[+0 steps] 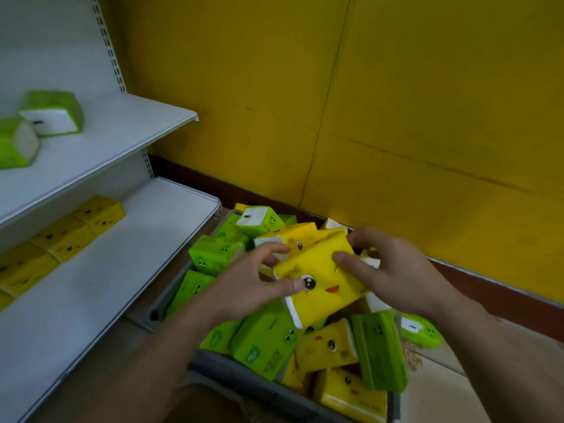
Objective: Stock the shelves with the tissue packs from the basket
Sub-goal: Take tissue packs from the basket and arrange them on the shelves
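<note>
A yellow tissue pack (pixel 317 279) with a cartoon face sits tilted above the basket (pixel 244 381); left hand (pixel 247 285) and right hand (pixel 387 270) pinch its opposite ends, fingers curled.

Both forearms and hands (pixel 311 282) are bare, with no sleeves or jewellery.

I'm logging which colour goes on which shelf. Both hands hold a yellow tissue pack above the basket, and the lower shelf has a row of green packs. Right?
Not quite. The head view shows the lower shelf holds a row of yellow packs; the green packs sit on the upper shelf. Left hand and right hand do hold the yellow tissue pack above the basket.
</note>
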